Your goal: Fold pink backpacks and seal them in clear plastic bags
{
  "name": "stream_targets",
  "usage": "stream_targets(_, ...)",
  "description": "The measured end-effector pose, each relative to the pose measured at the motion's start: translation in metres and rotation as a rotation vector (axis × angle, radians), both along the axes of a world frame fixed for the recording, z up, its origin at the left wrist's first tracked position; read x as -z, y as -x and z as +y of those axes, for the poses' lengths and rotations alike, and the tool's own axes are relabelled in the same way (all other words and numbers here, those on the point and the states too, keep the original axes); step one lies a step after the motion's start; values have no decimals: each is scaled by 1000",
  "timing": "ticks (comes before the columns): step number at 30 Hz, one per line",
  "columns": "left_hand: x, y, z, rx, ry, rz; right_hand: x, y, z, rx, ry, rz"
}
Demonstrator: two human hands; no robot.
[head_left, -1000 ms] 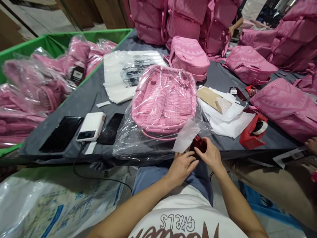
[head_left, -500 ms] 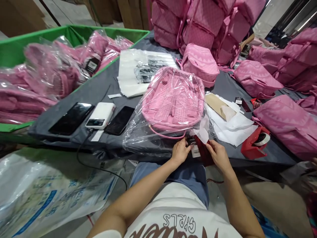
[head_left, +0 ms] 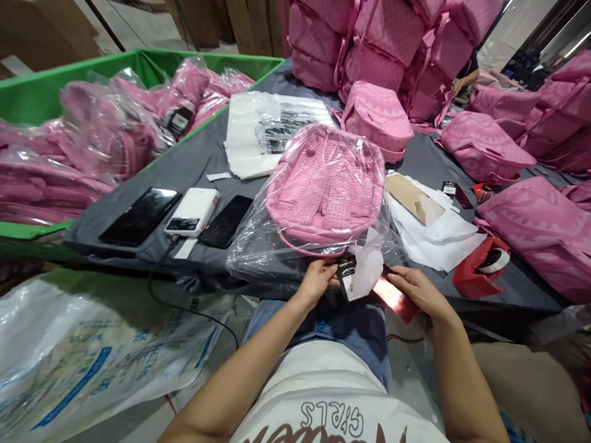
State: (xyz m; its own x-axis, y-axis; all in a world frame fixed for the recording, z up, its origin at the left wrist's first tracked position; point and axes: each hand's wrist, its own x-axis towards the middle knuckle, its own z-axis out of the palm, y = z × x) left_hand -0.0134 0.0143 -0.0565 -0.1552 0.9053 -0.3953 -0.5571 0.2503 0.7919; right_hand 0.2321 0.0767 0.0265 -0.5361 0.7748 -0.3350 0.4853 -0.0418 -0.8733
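Observation:
A pink backpack [head_left: 325, 187] in a clear plastic bag [head_left: 252, 246] lies on the table in front of me. At its near edge my left hand [head_left: 318, 282] pinches a black hang tag [head_left: 345, 274] with a white label on it. My right hand [head_left: 418, 289] is closed on a shiny red card [head_left: 394, 297], which tilts and catches the light. Between the two hands a piece of white tissue paper [head_left: 369, 261] stands up, partly covering the tag. Whether the tissue is joined to the tag or the card, I cannot tell.
Left of the backpack lie two black phones [head_left: 140, 215] and a white power bank [head_left: 192, 211] with a cable. To the right are white paper sheets [head_left: 427, 237], a red tape dispenser [head_left: 471, 274] and more pink backpacks [head_left: 538, 234]. A green-edged bin [head_left: 143, 58] holds bagged backpacks.
My hands have moved apart, the left one leftward and the right one rightward. The red card has turned and now shines, and the tissue paper has come forward over the tag.

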Motion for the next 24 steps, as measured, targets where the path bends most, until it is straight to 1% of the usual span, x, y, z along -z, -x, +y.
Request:
stream_targets(1, 0, -1, 0, -15, -2, -4, 4, 1, 0, 5, 70, 26)
stream_targets(2, 0, -3, 0, -30, -7, -7, 9, 2, 0, 12, 108, 30)
stream_targets(3, 0, -5, 0, -46, -11, -19, 15, 4, -2, 18, 101, 3)
stream_targets(4, 0, -7, -1, -65, -12, -45, 21, 5, -4, 20, 47, -49)
stream_targets(5, -2, -9, -3, -81, -9, -75, 27, 7, -8, 22, -46, -112)
stream_targets(7, -5, -12, -8, -91, -7, -126, 33, 9, -19, 54, -301, -214)
stream_targets(9, -8, -15, -13, -71, -8, -124, 31, 11, -32, 141, -538, -234)
stream_targets(10, -10, -17, -15, -55, -7, -111, 28, 13, -38, 178, -601, -222)
stream_targets(11, -11, -18, -16, -38, -5, -101, 25, 14, -43, 188, -610, -206)
stream_targets(12, -12, -19, -17, -20, 0, -97, 22, 16, -46, 171, -562, -184)
stream_targets(13, -13, -20, -18, -1, 5, -96, 21, 18, -48, 132, -464, -152)
stream_targets(15, -13, -21, -17, 34, 6, -91, 23, 24, -48, 69, -186, -45)
stream_targets(16, -13, -22, -16, 49, -1, -75, 27, 26, -48, 81, -56, 22)
stream_targets(18, -11, -22, -14, 65, -41, 4, 35, 32, -49, 183, 129, 148)
stream_targets(20, -8, -21, -12, 57, -96, 154, 42, 37, -52, 298, 238, 229)
stream_targets(21, -7, -21, -11, 51, -116, 243, 44, 39, -53, 332, 276, 246)
stream_targets(23, -3, -19, -10, 43, -130, 390, 45, 44, -56, 355, 310, 252)
stream_targets(24, -2, -18, -9, 49, -127, 430, 45, 46, -56, 352, 310, 247)
